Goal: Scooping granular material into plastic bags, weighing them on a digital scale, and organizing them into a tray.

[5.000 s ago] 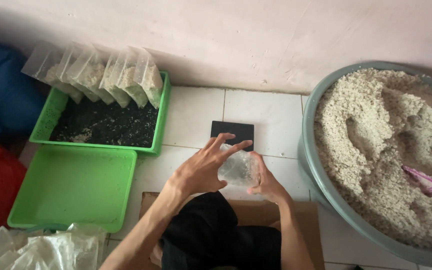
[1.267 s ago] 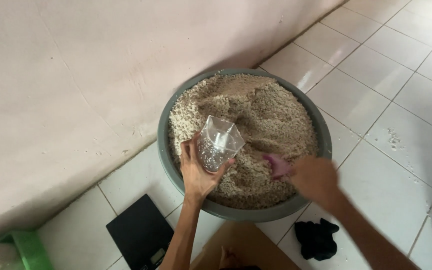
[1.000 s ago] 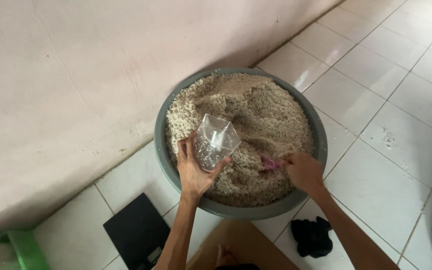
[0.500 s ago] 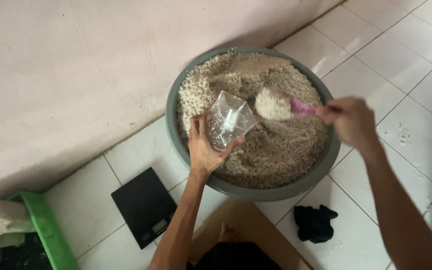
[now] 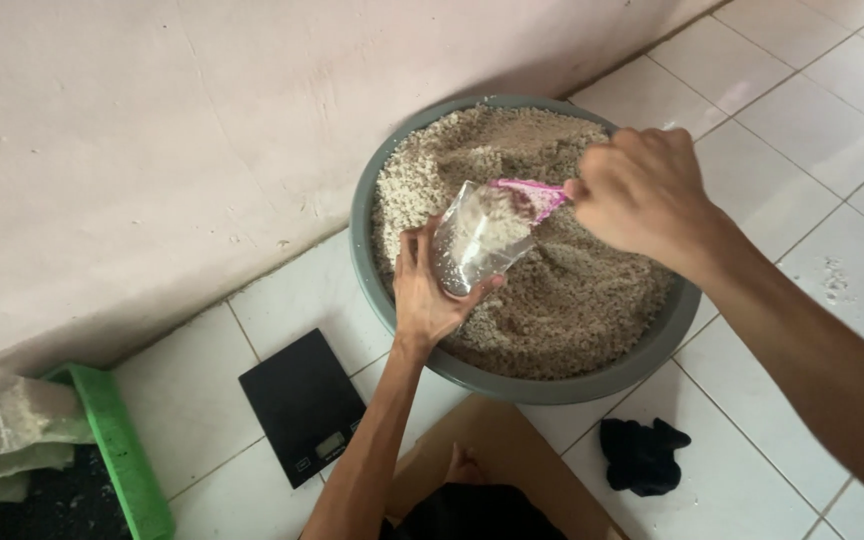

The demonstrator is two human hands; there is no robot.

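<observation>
My left hand (image 5: pixel 427 290) holds a small clear plastic bag (image 5: pixel 477 240) open over a big grey basin (image 5: pixel 392 170) full of pale grainy material (image 5: pixel 572 290). My right hand (image 5: pixel 642 190) grips a pink scoop (image 5: pixel 529 196), tipped with its mouth at the bag's opening. Some pale grains lie inside the bag.
A black flat kitchen scale (image 5: pixel 302 405) lies on the white tiled floor left of the basin. A green tray (image 5: pixel 117 450) with filled clear bags (image 5: pixel 2 430) stands at the far left. A black cloth (image 5: pixel 642 455) lies on the tiles at the lower right. Brown cardboard (image 5: pixel 482 440) lies under me.
My hands left the scale with the bag and went to the basin. My right hand took the pink scoop, lifted it full of grains, and now tips it into the bag.
</observation>
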